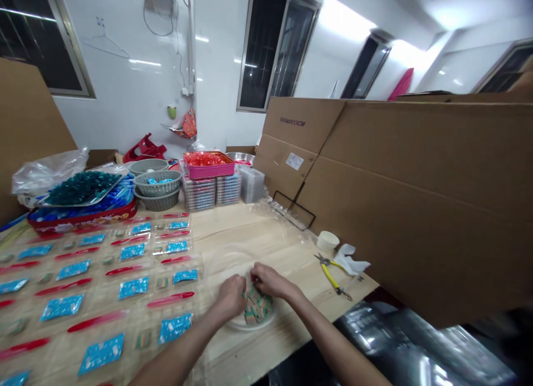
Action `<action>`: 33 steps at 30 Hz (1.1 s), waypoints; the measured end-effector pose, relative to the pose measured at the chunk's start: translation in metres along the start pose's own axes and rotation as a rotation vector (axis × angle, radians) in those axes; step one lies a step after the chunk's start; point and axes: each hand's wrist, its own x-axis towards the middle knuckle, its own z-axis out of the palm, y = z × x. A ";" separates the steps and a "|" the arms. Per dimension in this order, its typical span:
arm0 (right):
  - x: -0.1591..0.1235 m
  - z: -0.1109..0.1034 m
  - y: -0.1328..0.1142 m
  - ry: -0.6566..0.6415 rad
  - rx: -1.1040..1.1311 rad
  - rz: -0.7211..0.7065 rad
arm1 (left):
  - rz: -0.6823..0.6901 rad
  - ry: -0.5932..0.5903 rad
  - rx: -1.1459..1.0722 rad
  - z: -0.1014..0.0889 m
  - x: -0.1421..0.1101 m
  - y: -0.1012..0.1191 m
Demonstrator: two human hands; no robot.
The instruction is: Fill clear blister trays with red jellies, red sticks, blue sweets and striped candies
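My left hand [232, 297] is closed over the left side of a clear round dish [252, 326]. Beside it, my right hand [267, 279] is curled, its fingertips pinched together at the dish's far side. What either hand holds is hidden by the fingers. Small green-and-pink striped blocks [259, 307] are heaped in the dish, just under both hands. On the left, rows of clear plastic trays hold red stick-like pieces [170, 299], blue printed packets [133, 287] and small striped blocks [144, 338].
Yellow-handled pliers [330, 276], a tape roll [328, 240] and white crumpled paper [350, 260] lie at the right. Stacked cases [200, 194] carry a pink tray [210, 169]. Grey baskets [157, 189] and a red tub [83, 224] stand behind. Cardboard [400, 197] walls the right side.
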 end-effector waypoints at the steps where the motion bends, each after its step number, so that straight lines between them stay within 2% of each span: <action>1: 0.000 -0.001 0.000 0.014 0.017 0.008 | -0.013 0.013 -0.022 0.001 0.001 -0.001; 3: -0.001 -0.005 -0.001 0.056 0.112 0.053 | -0.042 0.030 -0.060 0.001 0.004 -0.003; 6: -0.005 -0.011 -0.003 0.073 0.401 0.145 | -0.085 0.057 -0.089 -0.002 0.009 -0.005; 9: -0.011 -0.013 -0.007 -0.068 0.594 0.131 | -0.132 0.086 -0.121 -0.006 0.011 -0.006; 12: -0.015 -0.011 -0.012 -0.180 0.423 0.077 | -0.163 0.100 -0.143 -0.008 0.011 -0.006; 15: -0.015 -0.006 -0.015 -0.147 0.170 0.011 | -0.182 0.105 -0.157 -0.009 0.010 -0.005; 17: -0.015 -0.004 -0.016 -0.109 0.109 -0.023 | -0.192 0.101 -0.167 -0.010 0.010 -0.006; 22: -0.019 -0.006 -0.017 -0.112 0.150 -0.101 | -0.223 0.105 -0.172 -0.012 0.012 -0.006; 27: -0.023 -0.006 -0.018 -0.122 0.175 -0.076 | -0.225 0.124 -0.163 -0.009 0.008 -0.006; 30: -0.023 -0.007 -0.017 -0.075 0.241 -0.021 | -0.191 0.186 -0.165 -0.009 0.003 -0.006; 33: -0.014 -0.009 -0.016 0.052 0.430 0.029 | -0.092 0.213 -0.247 -0.016 0.004 -0.008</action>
